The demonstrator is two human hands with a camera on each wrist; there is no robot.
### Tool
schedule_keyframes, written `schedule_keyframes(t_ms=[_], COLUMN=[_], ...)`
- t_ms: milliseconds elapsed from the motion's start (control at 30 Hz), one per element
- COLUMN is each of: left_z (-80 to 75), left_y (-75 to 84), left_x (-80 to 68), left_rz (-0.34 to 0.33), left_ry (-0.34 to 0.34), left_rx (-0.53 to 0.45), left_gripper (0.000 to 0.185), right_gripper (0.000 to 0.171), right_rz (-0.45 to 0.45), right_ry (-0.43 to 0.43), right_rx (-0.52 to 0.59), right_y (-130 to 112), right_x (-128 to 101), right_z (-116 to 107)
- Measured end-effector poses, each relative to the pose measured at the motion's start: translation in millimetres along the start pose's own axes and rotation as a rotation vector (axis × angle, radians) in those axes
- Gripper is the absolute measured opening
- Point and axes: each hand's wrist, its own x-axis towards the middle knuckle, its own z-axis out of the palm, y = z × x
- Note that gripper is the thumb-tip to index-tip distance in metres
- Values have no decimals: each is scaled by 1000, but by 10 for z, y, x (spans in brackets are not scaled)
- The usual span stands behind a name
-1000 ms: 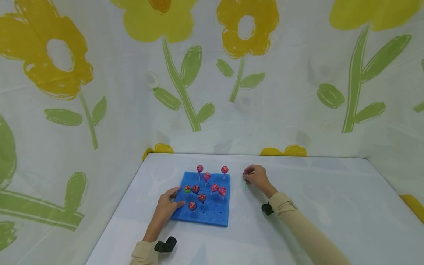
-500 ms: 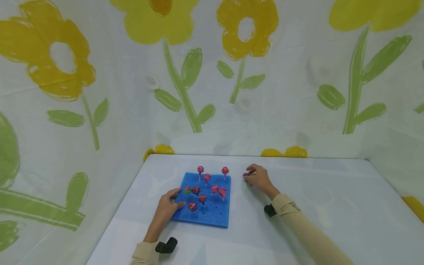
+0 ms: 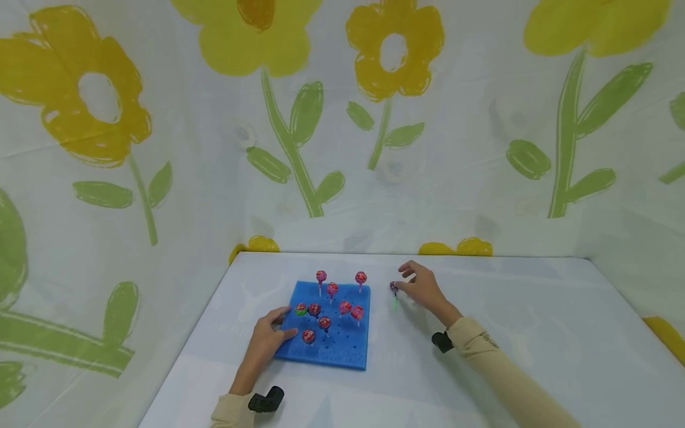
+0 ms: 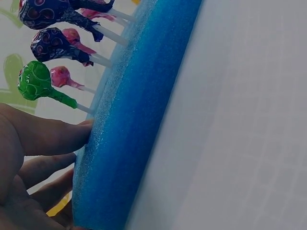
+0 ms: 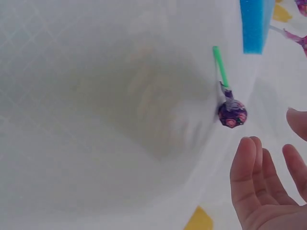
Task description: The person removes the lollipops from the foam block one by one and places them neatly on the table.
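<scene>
My left hand (image 3: 266, 337) rests at the left edge of a blue foam board (image 3: 342, 353), its thumb lying on the top. In the left wrist view, the fairly straight thumb (image 4: 57, 135) and fingers touch the board's rim, close to a green-wrapped lollipop (image 4: 34, 80). Several lollipops stand on their sticks in the board. To the right of it, a purple-wrapped lollipop (image 5: 232, 114) with a green stick lies on the table. My right hand (image 3: 425, 288) is beside it with spread fingers; in the right wrist view, a gap separates them from the candy.
Small holes dot the foam board's top. A white table (image 3: 514, 333) extends to the right. Behind it and to the left hangs a white cloth (image 3: 455, 196) printed with yellow flowers and green stems. Dark wrist cameras (image 3: 266, 399) sit on both wrists.
My right hand has let go of the purple-wrapped lollipop and drawn slightly away to the right, its fingers spreading. The left hand and the board have stayed in place.
</scene>
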Motion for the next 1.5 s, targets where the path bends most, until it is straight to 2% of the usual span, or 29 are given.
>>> schedule_keyframes(t_ms=[133, 300, 667, 1000, 1333, 1500], left_z=[-4, -5, 12, 0, 11, 1], left_y=[-12, -30, -49, -39, -35, -48], left_x=[10, 11, 13, -11, -26, -21], left_rz=[6, 11, 20, 24, 28, 27], left_ry=[1, 4, 10, 9, 6, 11], left_rx=[-6, -2, 1, -14, -16, -12], left_gripper=[53, 53, 53, 53, 53, 52], right_gripper=[31, 32, 31, 35, 33, 37], right_rz=[-39, -25, -80, -82, -109, -83], right_ry=[16, 6, 13, 8, 46, 47], right_rx=[-6, 9, 125, 193, 259, 286], right_y=[-53, -76, -165, -308, -373, -431], right_x=[-12, -23, -58, -82, -55, -25], right_z=[-46, -53, -13, 140, 351, 483])
